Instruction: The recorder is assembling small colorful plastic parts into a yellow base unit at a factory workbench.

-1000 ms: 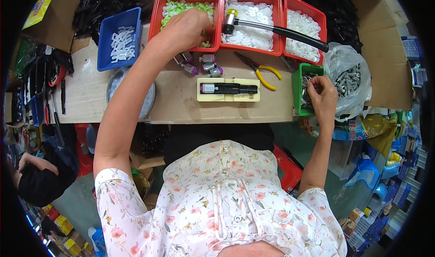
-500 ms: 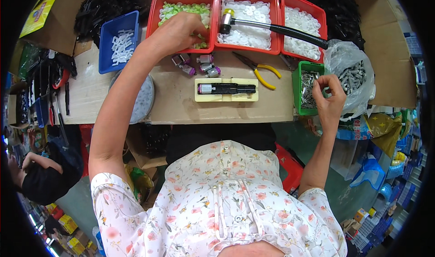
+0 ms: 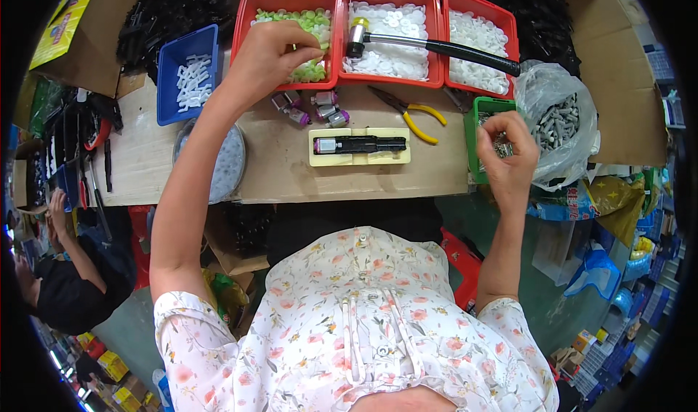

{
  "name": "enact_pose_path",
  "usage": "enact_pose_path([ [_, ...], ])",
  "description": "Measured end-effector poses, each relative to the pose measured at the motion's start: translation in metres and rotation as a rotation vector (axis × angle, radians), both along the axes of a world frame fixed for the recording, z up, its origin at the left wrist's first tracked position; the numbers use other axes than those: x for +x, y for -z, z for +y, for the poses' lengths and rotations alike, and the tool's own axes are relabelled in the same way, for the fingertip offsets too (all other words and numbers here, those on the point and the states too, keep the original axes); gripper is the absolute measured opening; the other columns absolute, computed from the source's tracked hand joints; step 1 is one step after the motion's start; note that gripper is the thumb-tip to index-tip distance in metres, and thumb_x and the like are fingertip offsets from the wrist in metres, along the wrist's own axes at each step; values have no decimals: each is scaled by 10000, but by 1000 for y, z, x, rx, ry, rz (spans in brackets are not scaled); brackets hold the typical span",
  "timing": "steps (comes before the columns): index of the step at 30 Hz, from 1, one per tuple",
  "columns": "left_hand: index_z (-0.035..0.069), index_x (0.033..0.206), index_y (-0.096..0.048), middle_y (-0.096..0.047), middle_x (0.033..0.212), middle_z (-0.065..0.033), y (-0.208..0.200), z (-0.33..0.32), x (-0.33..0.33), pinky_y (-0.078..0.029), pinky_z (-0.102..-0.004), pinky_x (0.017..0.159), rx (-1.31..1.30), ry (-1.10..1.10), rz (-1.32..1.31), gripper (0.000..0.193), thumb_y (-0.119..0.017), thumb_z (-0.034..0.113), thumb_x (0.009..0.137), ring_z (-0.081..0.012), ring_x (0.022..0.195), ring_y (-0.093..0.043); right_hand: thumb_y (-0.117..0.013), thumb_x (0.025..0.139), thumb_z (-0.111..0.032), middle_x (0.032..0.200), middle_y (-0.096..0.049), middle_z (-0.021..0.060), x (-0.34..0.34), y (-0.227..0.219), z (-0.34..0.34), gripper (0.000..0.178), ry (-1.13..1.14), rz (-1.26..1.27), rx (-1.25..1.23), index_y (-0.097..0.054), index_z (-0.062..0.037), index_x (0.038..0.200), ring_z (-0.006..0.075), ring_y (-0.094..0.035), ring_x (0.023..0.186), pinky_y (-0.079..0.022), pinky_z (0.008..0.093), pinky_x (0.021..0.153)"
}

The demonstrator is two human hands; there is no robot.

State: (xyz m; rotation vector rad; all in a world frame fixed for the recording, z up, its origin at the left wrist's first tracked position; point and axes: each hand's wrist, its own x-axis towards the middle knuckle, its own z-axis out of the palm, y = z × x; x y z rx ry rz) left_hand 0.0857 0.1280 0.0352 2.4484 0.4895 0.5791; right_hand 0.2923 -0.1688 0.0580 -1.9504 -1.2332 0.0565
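My left hand (image 3: 270, 52) is over the front of a red bin (image 3: 237, 52) of pale green and white plastic pieces (image 3: 309, 23). Its thumb and fingertips are pinched together; anything between them is too small to make out. My right hand (image 3: 511, 158) is closed in a pinch at a green bin (image 3: 471, 139) of small metal pins (image 3: 502, 147), and what it holds cannot be seen. Between the hands, a cream holder (image 3: 360, 160) cradles a black part (image 3: 374, 144) with a silver and purple end.
A hammer (image 3: 436, 45) lies across two red bins of white pieces. Yellow-handled pliers (image 3: 422, 125) and several silver-purple parts (image 3: 331, 110) lie on the table. Left are a blue bin (image 3: 166, 78) and a round tub (image 3: 231, 161); right, a plastic bag (image 3: 534, 85) of grey parts. Another person (image 3: 73, 281) sits at far left.
My left hand has lifted slightly from the green pieces and shifted left. My right hand has drawn a little toward me over the pin bin. The other person's arm has moved.
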Motion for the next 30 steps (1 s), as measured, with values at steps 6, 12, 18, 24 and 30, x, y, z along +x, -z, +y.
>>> enact_pose_path([
  [6, -1, 1045, -726, -704, 835, -38, -4, -70, -17, -456, -197, 586, -1304, -152, -330, 217, -752, 144, 885, -74, 695, -611, -677, 746, 47, 812, -586, 49, -50, -4, 47, 128, -262, 110, 89, -597, -8, 829, 153, -576, 730, -434, 275, 655],
  [12, 2, 1065, -712, -714, 882, -63, 10, -119, -24, -485, -218, 621, -1727, -67, -550, 193, -721, 115, 908, -112, 723, -637, -703, 736, 57, 795, -591, 71, -75, -5, 71, 137, -429, 149, 165, -607, 19, 825, 153, -587, 670, -482, 271, 614],
  [18, -4, 1071, -706, -714, 895, -70, 15, -124, -26, -488, -218, 613, -1738, -44, -545, 182, -705, 93, 917, -117, 722, -639, -707, 735, 54, 798, -592, 76, -72, -4, 68, 140, -422, 130, 150, -605, 19, 824, 159, -591, 661, -482, 278, 600],
  [24, -18, 1070, -700, -711, 893, -84, 14, -127, -21, -504, -206, 620, -1775, -27, -557, 186, -700, 97, 923, -119, 727, -648, -707, 728, 58, 804, -586, 79, -66, -5, 66, 141, -458, 86, 147, -597, 24, 810, 164, -596, 653, -484, 280, 589],
  [30, -20, 1071, -700, -714, 899, -92, 15, -127, -20, -522, -202, 631, -1776, -20, -568, 193, -707, 97, 918, -121, 742, -662, -705, 722, 57, 798, -579, 81, -63, -5, 65, 141, -448, 70, 126, -591, 27, 801, 165, -595, 644, -484, 279, 585],
])
